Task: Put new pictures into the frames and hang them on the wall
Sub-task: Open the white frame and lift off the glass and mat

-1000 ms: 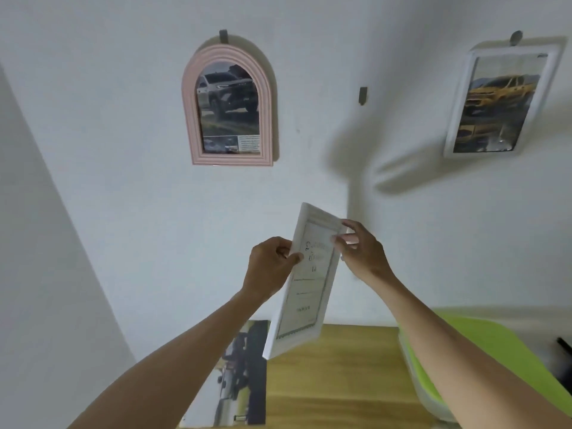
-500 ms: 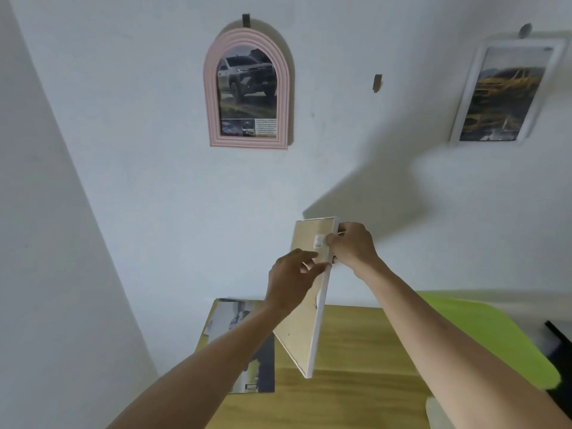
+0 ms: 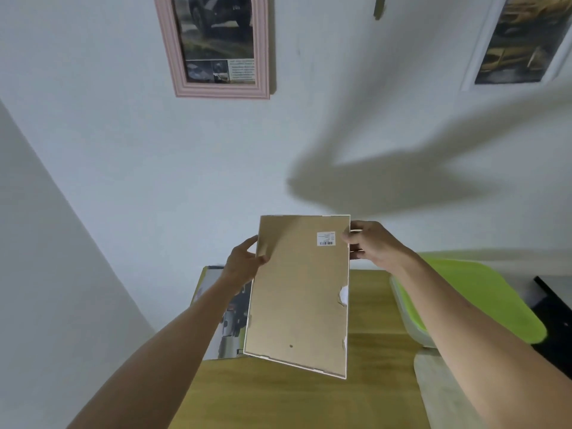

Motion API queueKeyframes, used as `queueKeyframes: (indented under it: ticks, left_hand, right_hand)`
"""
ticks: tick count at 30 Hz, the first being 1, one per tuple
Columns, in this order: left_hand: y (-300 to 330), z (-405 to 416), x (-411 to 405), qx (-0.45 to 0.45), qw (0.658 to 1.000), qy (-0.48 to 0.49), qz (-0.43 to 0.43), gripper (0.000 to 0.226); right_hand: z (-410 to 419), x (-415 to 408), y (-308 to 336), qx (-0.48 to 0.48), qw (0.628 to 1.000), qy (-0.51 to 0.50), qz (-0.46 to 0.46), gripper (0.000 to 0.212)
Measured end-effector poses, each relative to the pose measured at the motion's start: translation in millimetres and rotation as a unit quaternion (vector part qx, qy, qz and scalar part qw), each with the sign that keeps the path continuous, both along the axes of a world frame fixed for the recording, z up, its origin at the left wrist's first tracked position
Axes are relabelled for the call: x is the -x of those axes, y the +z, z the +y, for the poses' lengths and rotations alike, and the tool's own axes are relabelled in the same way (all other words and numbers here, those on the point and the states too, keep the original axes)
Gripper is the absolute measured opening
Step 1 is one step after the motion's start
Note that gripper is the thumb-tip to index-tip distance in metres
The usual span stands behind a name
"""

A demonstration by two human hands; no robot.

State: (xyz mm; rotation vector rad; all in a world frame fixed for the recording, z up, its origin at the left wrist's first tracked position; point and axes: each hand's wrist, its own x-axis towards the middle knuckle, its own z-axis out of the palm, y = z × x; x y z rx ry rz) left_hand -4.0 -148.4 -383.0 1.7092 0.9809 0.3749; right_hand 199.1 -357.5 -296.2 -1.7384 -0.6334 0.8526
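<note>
Head view: both hands, left (image 3: 244, 264) and right (image 3: 373, 243), grip the white rectangular frame (image 3: 298, 297), brown backing up; likely next, opening the backing over the wooden counter (image 3: 368, 305).

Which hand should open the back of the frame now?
Probably the right hand. It grips the frame at the edge with the torn notches, so it seems closer to prying the backing loose, while the left hand steadies the opposite edge.

One head-worn camera looks forward and down, close over the table (image 3: 365, 305), facing the wall (image 3: 185, 165).
</note>
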Motion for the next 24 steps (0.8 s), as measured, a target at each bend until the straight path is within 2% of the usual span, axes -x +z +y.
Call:
queueKeyframes:
  ticks: [2,5,9,14,19,24]
  left_hand:
    - [-13,2,-6,0.026,1.000,0.006,-0.008,0.066]
    - [-30,-7,-16,0.019,1.000,0.005,-0.002,0.064]
    - [-68,-21,-29,-0.005,0.999,0.021,0.045,0.051]
    - [-122,-28,-39,0.007,0.988,0.067,0.142,0.060]
    - [-151,-30,-41,-0.010,0.976,0.067,0.206,0.056]
    - [-171,-24,-39,-0.015,0.968,0.072,0.239,0.039]
  right_hand:
    - [3,-12,-24,0.007,0.999,-0.045,0.005,0.019]
    - [6,-23,-70,0.048,0.992,-0.108,-0.041,0.028]
    - [3,-25,-128,0.110,0.988,-0.086,-0.062,0.028]
    - [6,-24,-184,0.163,0.985,-0.039,-0.028,0.054]
    - [13,-22,-231,0.202,0.979,-0.020,-0.024,0.072]
    - [30,-17,-262,0.214,0.973,-0.054,-0.063,0.062]
